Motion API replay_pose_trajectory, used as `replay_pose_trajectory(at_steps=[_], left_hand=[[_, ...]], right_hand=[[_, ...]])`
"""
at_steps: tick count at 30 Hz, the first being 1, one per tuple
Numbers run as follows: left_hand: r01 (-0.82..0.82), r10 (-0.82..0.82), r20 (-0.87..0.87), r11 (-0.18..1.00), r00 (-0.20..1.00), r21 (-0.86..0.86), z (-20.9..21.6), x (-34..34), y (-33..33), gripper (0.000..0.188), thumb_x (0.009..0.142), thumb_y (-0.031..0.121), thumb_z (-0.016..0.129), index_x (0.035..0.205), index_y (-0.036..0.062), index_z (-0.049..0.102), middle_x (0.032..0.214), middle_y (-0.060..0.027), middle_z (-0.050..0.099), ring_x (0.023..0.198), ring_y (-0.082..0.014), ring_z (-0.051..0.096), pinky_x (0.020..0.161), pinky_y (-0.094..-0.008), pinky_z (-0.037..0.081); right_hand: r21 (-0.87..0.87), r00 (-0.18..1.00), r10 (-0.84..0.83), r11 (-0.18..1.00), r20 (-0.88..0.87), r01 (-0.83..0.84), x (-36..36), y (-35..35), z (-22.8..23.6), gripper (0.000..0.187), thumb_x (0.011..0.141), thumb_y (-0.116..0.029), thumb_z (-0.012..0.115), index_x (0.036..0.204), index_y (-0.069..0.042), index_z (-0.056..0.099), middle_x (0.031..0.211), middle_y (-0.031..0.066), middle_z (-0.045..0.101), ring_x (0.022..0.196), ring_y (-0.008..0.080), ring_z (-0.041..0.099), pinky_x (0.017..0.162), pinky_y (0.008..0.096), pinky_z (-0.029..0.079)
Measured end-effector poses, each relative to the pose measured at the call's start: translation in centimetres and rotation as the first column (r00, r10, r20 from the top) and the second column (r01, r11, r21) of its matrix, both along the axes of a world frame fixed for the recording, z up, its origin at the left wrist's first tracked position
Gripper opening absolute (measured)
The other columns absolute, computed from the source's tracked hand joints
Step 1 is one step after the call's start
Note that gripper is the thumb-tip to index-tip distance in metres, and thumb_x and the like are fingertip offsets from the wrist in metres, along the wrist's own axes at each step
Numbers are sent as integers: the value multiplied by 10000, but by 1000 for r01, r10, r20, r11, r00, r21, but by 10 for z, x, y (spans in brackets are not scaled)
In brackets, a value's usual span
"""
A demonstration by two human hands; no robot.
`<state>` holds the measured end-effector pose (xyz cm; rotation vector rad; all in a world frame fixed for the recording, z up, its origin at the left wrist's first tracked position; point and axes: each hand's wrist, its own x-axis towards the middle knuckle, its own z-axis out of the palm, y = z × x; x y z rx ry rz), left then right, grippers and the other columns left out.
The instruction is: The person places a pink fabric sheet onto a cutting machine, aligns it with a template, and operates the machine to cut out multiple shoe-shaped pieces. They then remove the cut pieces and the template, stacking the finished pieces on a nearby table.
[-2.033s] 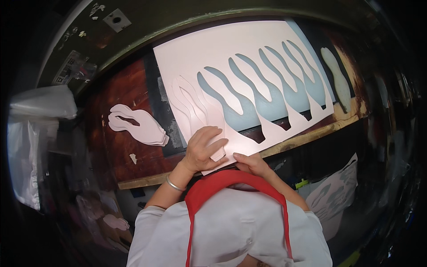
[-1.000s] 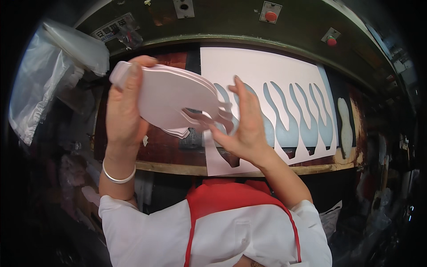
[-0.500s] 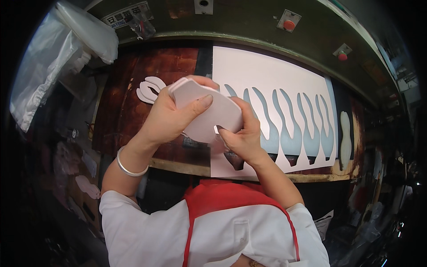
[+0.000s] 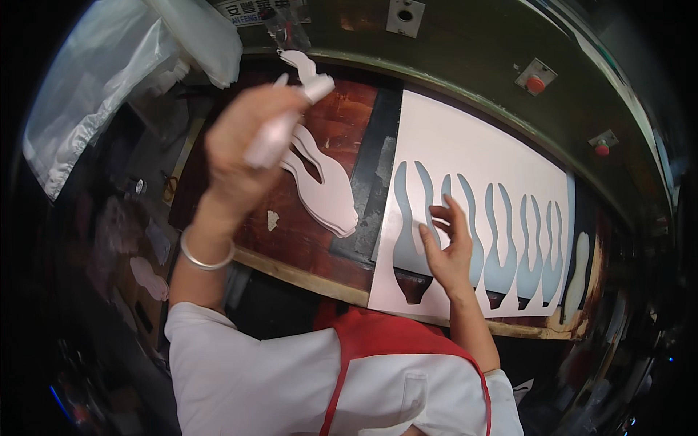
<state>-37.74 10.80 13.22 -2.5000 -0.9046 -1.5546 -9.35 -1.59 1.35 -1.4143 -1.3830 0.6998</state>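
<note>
My left hand (image 4: pixel 251 134), blurred by motion, is closed around a few pale pink cut-out pieces (image 4: pixel 270 144) seen nearly edge-on, above the left of the board. A pale wavy strip (image 4: pixel 299 64) shows just beyond that hand; whether it belongs to the held pieces I cannot tell. Beneath and right of the hand, a stack of pale pink two-legged cut-outs (image 4: pixel 331 189) lies on the brown board, partly hidden by it. My right hand (image 4: pixel 451 247) holds nothing, fingers apart, over the pale pink sheet (image 4: pixel 465 138) with its row of wavy cut-out holes.
The brown board (image 4: pixel 254 236) has a light wooden front edge. Behind it runs a dark green machine beam with red buttons (image 4: pixel 535 86). A pale, long-shaped piece (image 4: pixel 577 276) lies right of the sheet. Clear plastic bags (image 4: pixel 109 87) hang at far left.
My hands have parted. The left has carried the pale pink pieces up and left; the right has let go and opened over the sheet. The view has shifted, exposing more of the stack.
</note>
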Motion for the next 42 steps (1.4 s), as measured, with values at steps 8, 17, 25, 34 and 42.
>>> replay_pose_trajectory(at_steps=[8,17,25,34,42], left_hand=[[-160,28,-458,955,888,-251,-164,35,-48,452,688,111,685,1135,125,623,1086,-132,540,1022,-349,521,890,-444,451],[6,-203,-286,824,937,-567,-137,10,23,495,744,238,724,1160,6,587,1122,-162,579,1069,-333,539,936,-407,439],[-339,-719,-584,480,376,-809,-144,30,119,653,647,474,749,1120,36,643,1065,-172,660,983,-320,632,849,-390,492],[-371,-900,-435,395,26,-840,-160,37,155,513,661,393,806,959,-10,699,879,-141,708,803,-255,692,812,-376,546],[-414,-650,-677,542,346,-732,-78,-1,83,571,586,389,847,1031,90,654,987,-207,649,988,-350,580,920,-479,405]], right_hand=[[-209,944,327,927,46,-311,-44,20,-28,459,835,-100,659,1248,11,492,1024,205,599,920,304,617,787,362,506],[-336,964,265,909,12,-245,-88,28,-50,520,879,-101,599,1332,40,386,1150,255,535,1011,336,579,862,394,486],[-250,985,163,953,-60,-173,-60,13,-46,478,839,-82,657,1270,13,474,1156,187,545,1043,292,575,866,344,504],[-144,994,-46,988,104,61,-27,-5,-57,391,796,-171,643,1134,12,567,1140,189,560,1084,345,526,961,418,413],[-63,995,-89,994,35,91,-13,-2,-67,294,778,-151,658,1027,-25,566,1052,151,544,1008,337,510,888,417,419]])
